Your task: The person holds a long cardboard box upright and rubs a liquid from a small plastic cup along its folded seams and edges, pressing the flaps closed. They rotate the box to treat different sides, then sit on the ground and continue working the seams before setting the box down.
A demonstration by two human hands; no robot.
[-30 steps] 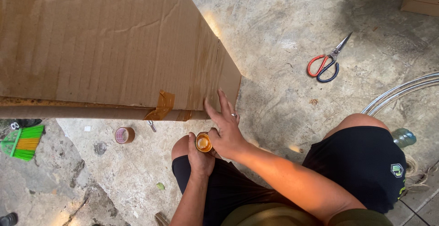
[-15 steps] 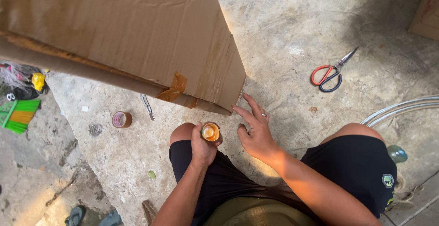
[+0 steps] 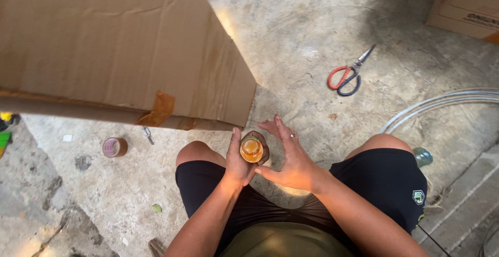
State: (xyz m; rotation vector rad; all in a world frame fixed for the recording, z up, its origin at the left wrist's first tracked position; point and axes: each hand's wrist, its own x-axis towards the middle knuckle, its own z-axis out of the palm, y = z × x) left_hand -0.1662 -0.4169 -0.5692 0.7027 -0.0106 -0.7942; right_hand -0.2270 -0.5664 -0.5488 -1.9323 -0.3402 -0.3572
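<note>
My left hand [image 3: 238,162] grips a small bottle [image 3: 251,149] of amber liquid, seen from above, its mouth facing the camera. My right hand [image 3: 288,155] is spread open right beside the bottle, palm toward it, with a ring on one finger; whether it touches the bottle I cannot tell. Both hands hover over my knees, just below the near corner of a large brown cardboard box [image 3: 119,49] with a strip of brown tape [image 3: 158,109] on its edge.
On the concrete floor lie red-and-blue scissors [image 3: 345,77] at the upper right, a roll of tape [image 3: 114,147] at the left and a small metal tool [image 3: 148,135]. A grey hose [image 3: 442,103] curves at the right. Another carton [image 3: 462,7] sits top right.
My right hand has drawn back from the box's edge and come in beside the bottle. The view has shifted, so the box fills more of the left.
</note>
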